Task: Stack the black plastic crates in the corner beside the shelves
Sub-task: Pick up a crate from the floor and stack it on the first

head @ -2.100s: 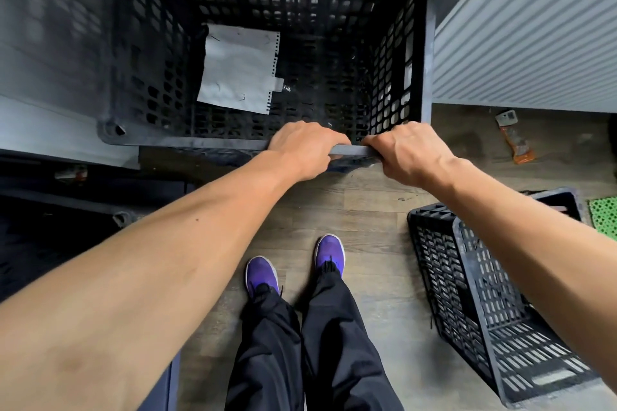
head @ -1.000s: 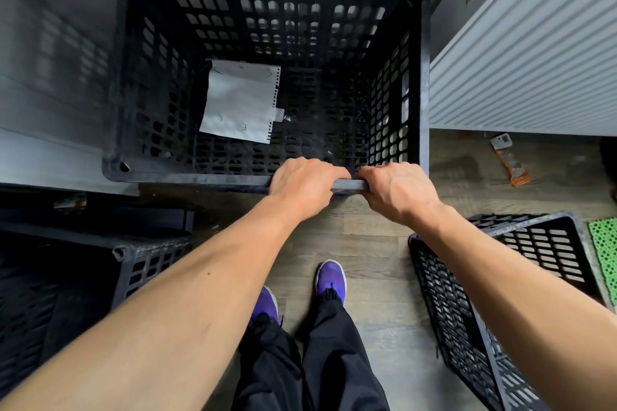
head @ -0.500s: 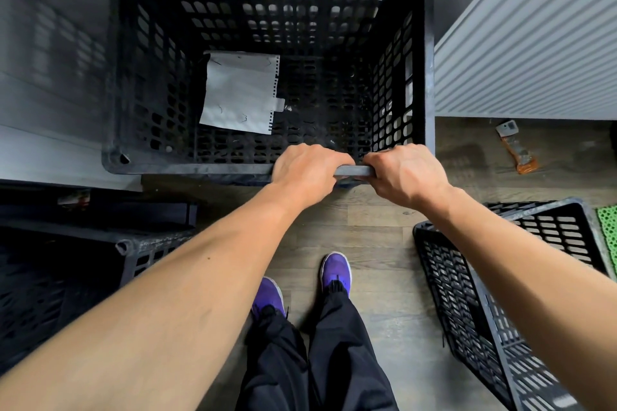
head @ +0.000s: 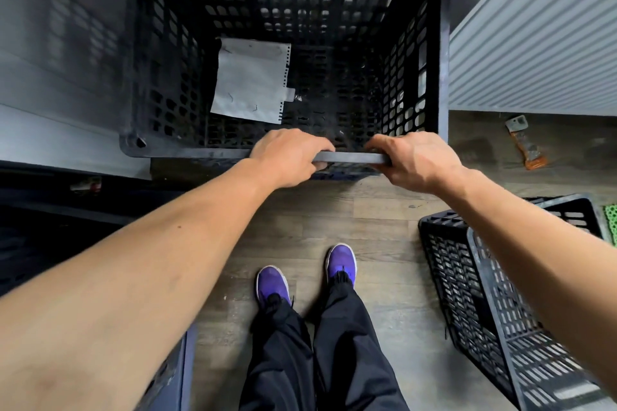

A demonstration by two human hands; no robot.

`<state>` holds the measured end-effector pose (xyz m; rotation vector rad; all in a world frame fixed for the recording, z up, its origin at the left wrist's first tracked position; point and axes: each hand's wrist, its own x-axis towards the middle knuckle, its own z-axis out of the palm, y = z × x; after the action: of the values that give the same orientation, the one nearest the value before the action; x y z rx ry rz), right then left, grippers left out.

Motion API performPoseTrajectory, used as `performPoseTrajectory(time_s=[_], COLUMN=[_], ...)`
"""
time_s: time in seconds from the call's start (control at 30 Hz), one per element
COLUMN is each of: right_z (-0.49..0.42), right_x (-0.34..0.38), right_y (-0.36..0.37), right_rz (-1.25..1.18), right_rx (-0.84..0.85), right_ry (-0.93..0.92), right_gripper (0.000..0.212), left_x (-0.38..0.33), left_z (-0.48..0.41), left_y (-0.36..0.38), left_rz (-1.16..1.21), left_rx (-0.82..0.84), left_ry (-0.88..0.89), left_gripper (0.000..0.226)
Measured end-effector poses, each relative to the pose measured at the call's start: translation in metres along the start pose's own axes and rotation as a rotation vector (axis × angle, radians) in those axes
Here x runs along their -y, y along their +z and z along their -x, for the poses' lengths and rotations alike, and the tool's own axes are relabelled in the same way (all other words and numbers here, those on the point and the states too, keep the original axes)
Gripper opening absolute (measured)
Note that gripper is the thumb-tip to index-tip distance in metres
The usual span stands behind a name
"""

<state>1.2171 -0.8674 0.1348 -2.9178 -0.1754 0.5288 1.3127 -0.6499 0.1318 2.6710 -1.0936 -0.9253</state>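
Observation:
A large black perforated plastic crate (head: 160, 77) fills the upper middle of the view, open top facing me, standing in the corner between a grey wall and a white ribbed panel. A white sheet of paper (head: 250, 80) lies on its bottom. My left hand (head: 287, 157) and my right hand (head: 414, 160) both grip the crate's near rim, side by side. A second black crate (head: 467, 284) lies tilted on the floor at the lower right, partly hidden by my right forearm.
A white ribbed panel (head: 534, 43) rises at the right. A grey surface (head: 50, 77) runs along the left, with dark crate shapes (head: 50, 237) below it. An orange-handled scraper (head: 527, 143) lies on the wooden floor. A green mat (head: 611, 223) shows at the right edge. My purple shoes (head: 340, 260) stand below.
The crate has shifted slightly within the view, up and down, with both hands staying clamped on its near rim. My feet have moved a little.

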Motion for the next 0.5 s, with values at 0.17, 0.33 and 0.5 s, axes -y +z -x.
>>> performPoseTrajectory(time_s=[0.17,0.33,0.5], right_z=[-0.008,-0.007,-0.003], right_x=[0.000,0.004,0.008], right_y=[-0.010,-0.011,-0.009], right_rz=[-0.060,-0.057,-0.041], right_rx=[0.127,0.171,0.066], right_ry=[-0.010,-0.034,-0.049], right_gripper=[0.032,0.030,0.025], left_x=[0.018,0.012,0.015], left_z=[0.010,0.017,0.020], left_y=[-0.005,-0.005,0.002], left_rz=[-0.013,-0.078,-0.087], left_rx=[0.002,-0.100,-0.195], left_ry=[-0.013,0.018,0.023], left_gripper=[0.033,0.047,0.050])
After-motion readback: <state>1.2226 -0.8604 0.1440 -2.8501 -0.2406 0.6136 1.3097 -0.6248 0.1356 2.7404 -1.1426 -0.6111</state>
